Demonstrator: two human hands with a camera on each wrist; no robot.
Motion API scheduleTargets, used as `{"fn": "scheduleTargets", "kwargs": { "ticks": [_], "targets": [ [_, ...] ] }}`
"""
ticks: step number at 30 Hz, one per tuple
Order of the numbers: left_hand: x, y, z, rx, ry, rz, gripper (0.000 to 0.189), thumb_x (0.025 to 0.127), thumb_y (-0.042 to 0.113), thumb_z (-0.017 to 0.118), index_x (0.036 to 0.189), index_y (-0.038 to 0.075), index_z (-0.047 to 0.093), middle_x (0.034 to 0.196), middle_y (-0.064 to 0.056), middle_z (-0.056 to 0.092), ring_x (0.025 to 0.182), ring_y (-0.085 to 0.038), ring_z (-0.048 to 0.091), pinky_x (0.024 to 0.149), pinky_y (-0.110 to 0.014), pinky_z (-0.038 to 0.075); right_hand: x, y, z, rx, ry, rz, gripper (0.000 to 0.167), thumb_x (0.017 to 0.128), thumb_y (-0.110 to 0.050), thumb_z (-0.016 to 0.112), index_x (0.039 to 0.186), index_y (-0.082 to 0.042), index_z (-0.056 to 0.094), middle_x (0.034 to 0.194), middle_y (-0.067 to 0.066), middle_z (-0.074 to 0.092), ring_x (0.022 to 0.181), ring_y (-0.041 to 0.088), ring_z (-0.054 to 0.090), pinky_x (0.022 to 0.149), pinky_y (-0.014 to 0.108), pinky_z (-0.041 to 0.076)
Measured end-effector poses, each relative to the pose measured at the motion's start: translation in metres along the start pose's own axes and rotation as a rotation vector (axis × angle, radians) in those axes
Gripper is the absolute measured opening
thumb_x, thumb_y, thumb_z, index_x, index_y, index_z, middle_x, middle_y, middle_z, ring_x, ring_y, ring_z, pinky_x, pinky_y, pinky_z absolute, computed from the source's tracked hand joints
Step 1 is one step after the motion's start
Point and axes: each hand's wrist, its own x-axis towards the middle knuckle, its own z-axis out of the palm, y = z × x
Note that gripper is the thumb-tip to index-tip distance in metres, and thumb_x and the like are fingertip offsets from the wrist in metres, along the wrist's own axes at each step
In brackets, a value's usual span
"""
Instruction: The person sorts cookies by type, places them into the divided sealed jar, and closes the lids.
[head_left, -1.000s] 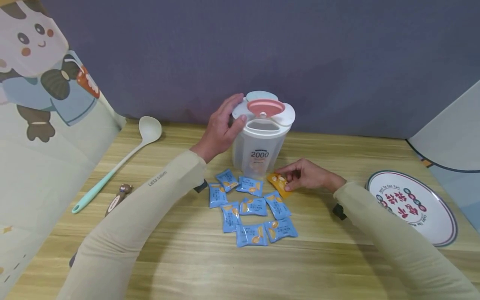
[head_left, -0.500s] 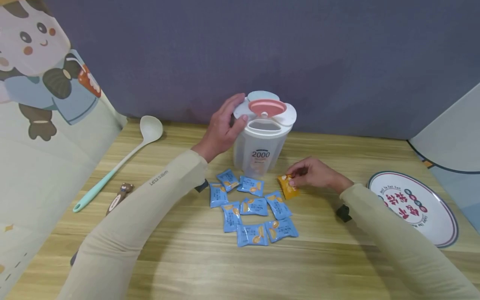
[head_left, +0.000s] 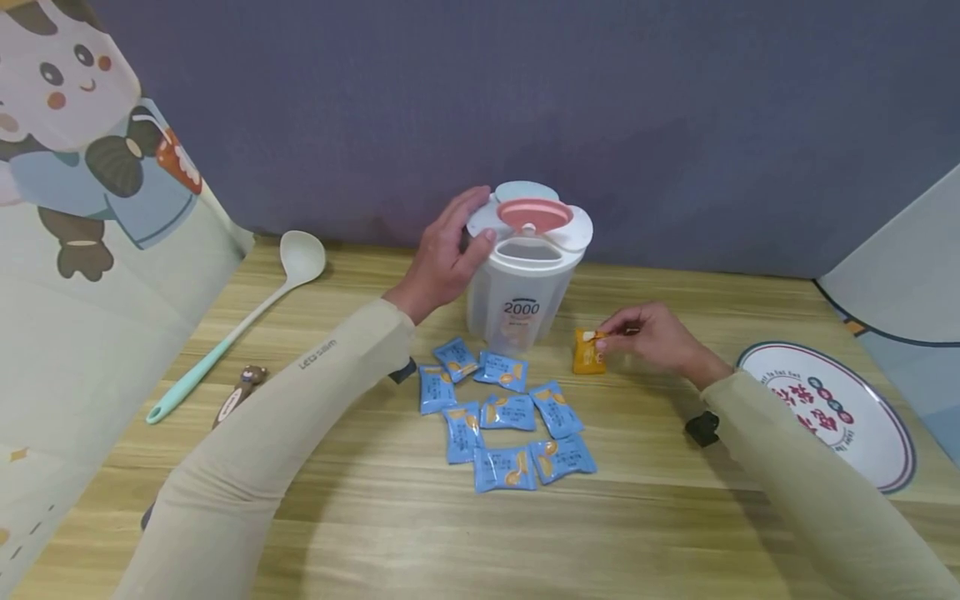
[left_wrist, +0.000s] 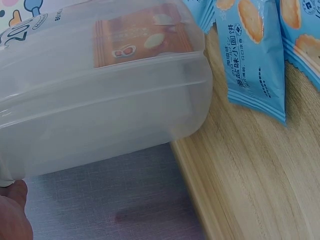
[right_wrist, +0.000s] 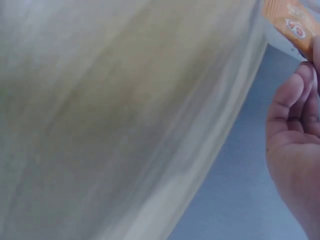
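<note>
A wood-grain tabletop (head_left: 420,533) runs back to a dark grey-blue wall (head_left: 675,150). A beige left sleeve (head_left: 348,358) and right sleeve (head_left: 795,475) reach over it from the near side. At the far middle stands the container (head_left: 528,279), upright and translucent, marked 2000, its white lid carrying a pink disc (head_left: 534,215) and an opening on the near side. On the right lies a white plate (head_left: 870,442) with red characters, partly covered by the right sleeve. A ladle (head_left: 303,258), white with a mint handle end, lies on the left, bowl at the far end.

The left hand (head_left: 444,258) grips the left of the lid between thumb and fingers. The right hand (head_left: 648,337) pinches an orange packet by its upper right edge. Near the left sleeve, which partly hides it, lies a brown bear-topped piece (head_left: 238,396).

Eight blue packets (head_left: 507,412) lie clustered on the near side of the container. The pinched orange packet (head_left: 588,353) is just right of the container; whether it touches the tabletop I cannot tell. Another orange wrapper (left_wrist: 145,37) shows inside the container.
</note>
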Motion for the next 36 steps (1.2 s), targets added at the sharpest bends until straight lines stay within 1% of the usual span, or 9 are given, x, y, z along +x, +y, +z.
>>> {"fn": "scheduleTargets", "kwargs": {
  "ticks": [8,10,15,19,22,25,28,31,36],
  "targets": [
    [0.000,0.001,-0.002,0.002,0.007,-0.004,0.053,0.095,0.025,0.046,0.138,-0.006,0.040,0.142,-0.020,0.040,0.132,-0.019,0.035,0.108,-0.027,0.024,-0.005,-0.023,-0.008,0.093,0.066,-0.115,0.011,0.079,-0.002,0.075,0.086,0.006,0.072,0.081,0.011,0.071,0.067,0.022,0.067,0.057,0.031,0.055],
    [0.000,0.001,-0.002,0.010,0.007,-0.007,0.052,0.095,0.025,0.046,0.138,-0.006,0.040,0.142,-0.020,0.040,0.132,-0.020,0.035,0.109,-0.027,0.024,-0.007,-0.035,-0.008,0.121,0.085,-0.160,0.010,0.078,0.003,0.074,0.085,0.009,0.071,0.079,0.014,0.070,0.066,0.019,0.067,0.057,0.031,0.055],
    [0.001,0.002,-0.003,0.021,-0.009,-0.026,0.052,0.096,0.025,0.045,0.138,-0.005,0.040,0.143,-0.019,0.039,0.133,-0.020,0.034,0.109,-0.027,0.023,-0.006,-0.049,-0.010,0.171,0.093,-0.253,0.009,0.075,0.012,0.073,0.084,0.012,0.070,0.080,0.015,0.070,0.067,0.014,0.067,0.057,0.026,0.055],
    [0.000,0.002,-0.003,0.024,-0.015,-0.041,0.052,0.096,0.025,0.045,0.138,-0.005,0.040,0.144,-0.018,0.038,0.134,-0.020,0.034,0.109,-0.027,0.023,-0.004,-0.042,-0.011,0.127,0.075,-0.235,0.009,0.076,0.007,0.075,0.085,0.006,0.073,0.081,0.013,0.070,0.066,0.019,0.067,0.056,0.028,0.055],
    [0.000,0.003,-0.003,0.020,-0.019,-0.047,0.052,0.096,0.025,0.045,0.139,-0.004,0.040,0.144,-0.018,0.038,0.134,-0.020,0.033,0.109,-0.027,0.024,-0.006,-0.029,-0.012,0.065,0.039,-0.174,0.007,0.078,0.000,0.075,0.085,0.001,0.075,0.082,0.011,0.071,0.068,0.022,0.067,0.056,0.031,0.054],
    [-0.001,0.004,-0.003,0.020,-0.022,-0.048,0.053,0.096,0.025,0.045,0.139,-0.004,0.039,0.144,-0.018,0.038,0.134,-0.020,0.033,0.109,-0.028,0.024,-0.008,-0.014,-0.010,0.021,-0.002,-0.100,0.006,0.080,-0.006,0.076,0.085,-0.003,0.075,0.082,0.008,0.072,0.069,0.022,0.066,0.054,0.030,0.052],
    [-0.001,0.005,-0.002,0.021,-0.024,-0.047,0.053,0.096,0.025,0.045,0.139,-0.004,0.039,0.145,-0.019,0.037,0.134,-0.020,0.033,0.109,-0.027,0.024,-0.009,-0.003,-0.005,0.003,-0.026,-0.061,0.007,0.079,-0.009,0.077,0.084,-0.004,0.076,0.081,0.006,0.072,0.066,0.020,0.064,0.050,0.026,0.048],
    [0.000,0.005,-0.001,0.019,-0.022,-0.040,0.053,0.096,0.025,0.045,0.139,-0.005,0.039,0.144,-0.019,0.037,0.134,-0.021,0.033,0.109,-0.028,0.023,-0.007,0.004,0.000,-0.016,-0.044,-0.077,0.007,0.079,-0.009,0.077,0.083,-0.003,0.076,0.080,0.005,0.072,0.065,0.014,0.063,0.048,0.024,0.046],
    [0.000,0.005,-0.001,0.022,-0.017,-0.032,0.053,0.096,0.025,0.044,0.139,-0.005,0.039,0.144,-0.020,0.038,0.134,-0.021,0.033,0.109,-0.028,0.023,-0.003,0.008,0.009,-0.026,-0.088,-0.166,0.007,0.079,-0.007,0.077,0.084,-0.003,0.076,0.081,0.005,0.072,0.068,0.012,0.065,0.052,0.022,0.049]
  ]
}}
